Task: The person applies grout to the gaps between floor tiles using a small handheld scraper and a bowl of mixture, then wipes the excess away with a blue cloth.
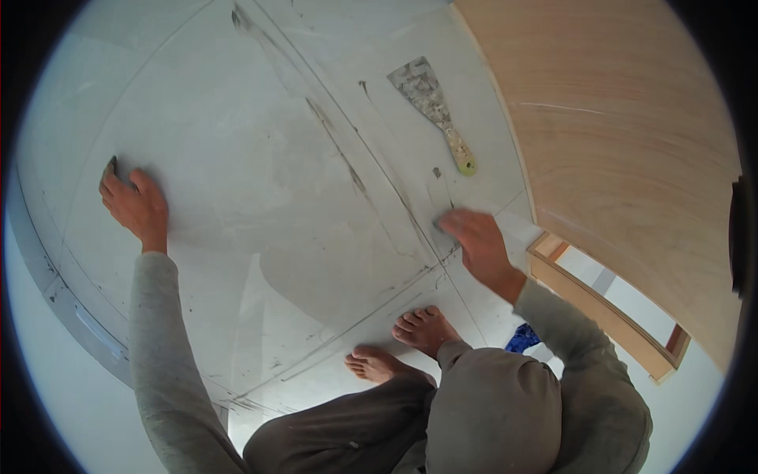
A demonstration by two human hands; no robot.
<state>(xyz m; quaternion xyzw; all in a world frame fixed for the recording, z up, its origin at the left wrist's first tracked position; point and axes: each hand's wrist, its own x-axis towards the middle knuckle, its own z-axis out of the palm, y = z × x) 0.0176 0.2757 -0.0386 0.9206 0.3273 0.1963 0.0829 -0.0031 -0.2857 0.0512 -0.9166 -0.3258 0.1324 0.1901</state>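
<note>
My left hand (136, 204) reaches out at the far left over the pale tiled floor (213, 158). Its fingers are closed on a small dark lump (113, 162), which looks like a soft filler or paste. Low over a dark tile joint, just in front of my feet, is my right hand (480, 243). Its fingers are bent together, with grey at the slightly blurred tips; what they hold I cannot make out. Beyond it lies a scraper (430, 103) with a broad, stained blade and a greenish handle end. Dark smears (335, 142) run along the joints.
A large light wood panel (616, 118) stands along the right, with an open wooden frame (608, 304) below it. My bare feet (426, 328) are on the floor near the joints. Something bright blue (522, 339) lies beside my right forearm. A grey strip (79, 320) edges the left.
</note>
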